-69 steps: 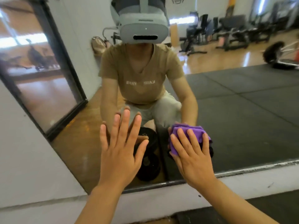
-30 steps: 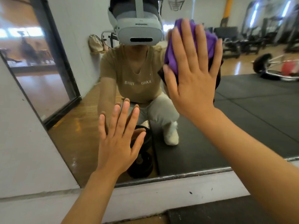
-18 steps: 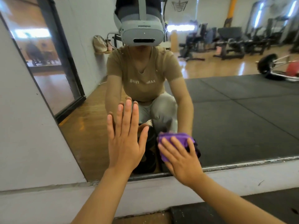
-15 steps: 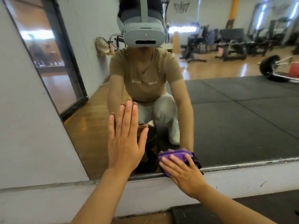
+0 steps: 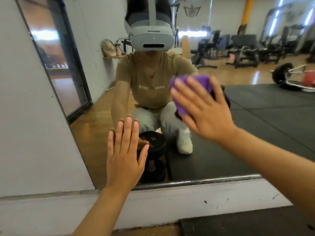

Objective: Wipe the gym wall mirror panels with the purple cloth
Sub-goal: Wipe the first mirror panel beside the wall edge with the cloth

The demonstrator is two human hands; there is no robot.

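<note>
The wall mirror panel (image 5: 255,133) fills most of the view and reflects a crouching person and the gym behind. My right hand (image 5: 202,111) presses the folded purple cloth (image 5: 196,82) flat against the glass at mid height, fingers straight and spread over it. Only the cloth's top and left edge show past my fingers. My left hand (image 5: 125,159) lies flat on the mirror lower left, fingers straight and together, holding nothing.
The mirror's metal bottom edge (image 5: 196,182) runs above a white wall base (image 5: 170,205). White wall (image 5: 34,133) borders the mirror's left edge. A black floor mat (image 5: 247,225) lies at the lower right. A dumbbell (image 5: 153,155) and gym machines appear only as reflections.
My right hand has swept the cloth up from the mirror's bottom edge to mid height and to the right. My left hand has stayed flat on the glass.
</note>
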